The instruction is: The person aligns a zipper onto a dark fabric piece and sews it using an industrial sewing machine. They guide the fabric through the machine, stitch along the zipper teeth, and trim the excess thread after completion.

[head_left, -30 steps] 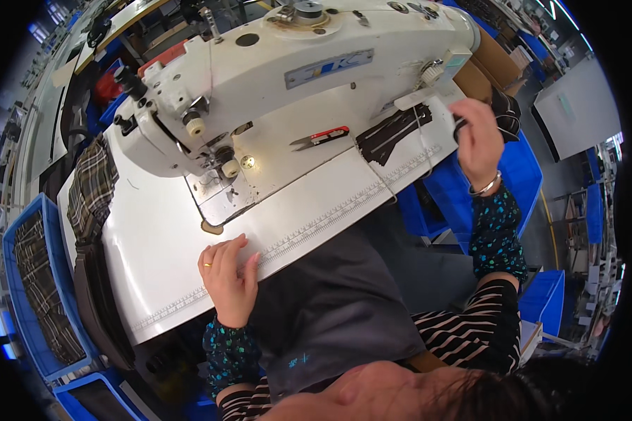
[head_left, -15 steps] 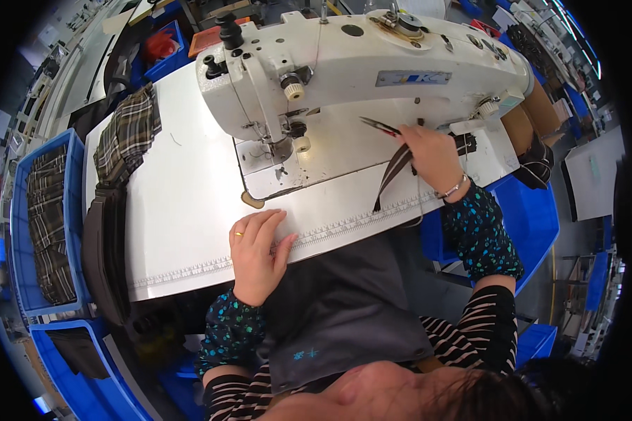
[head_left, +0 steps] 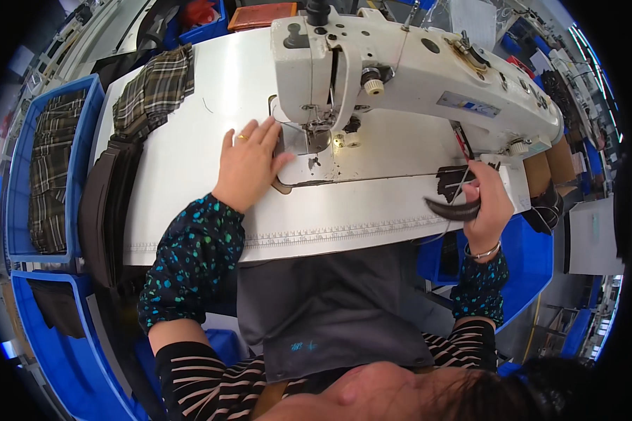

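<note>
My left hand [head_left: 249, 165] lies on the white sewing table beside the needle plate [head_left: 295, 140], fingers spread, holding nothing. Its fingertips are close to the presser foot of the white sewing machine [head_left: 414, 77]. Over the right side of the table, my right hand [head_left: 490, 207] is closed on a curved dark fabric strip [head_left: 448, 209]. Thread snips [head_left: 462, 139] with red on them point away just beyond its fingers; whether the fingers still grip them I cannot tell. Small dark strips [head_left: 451, 184] lie on the table beside that hand.
A ruler tape [head_left: 330, 232] runs along the table's front edge. Plaid pieces [head_left: 154, 91] and a stack of dark pieces [head_left: 105, 210] lie along the left edge. Farther left stands a blue bin [head_left: 17, 182] of plaid pieces; another blue bin [head_left: 530, 263] sits below the table's right end.
My left hand has moved from the front edge up to the needle plate. My right hand has drawn nearer with the strip, and the snips now point away instead of left. The view has shifted.
</note>
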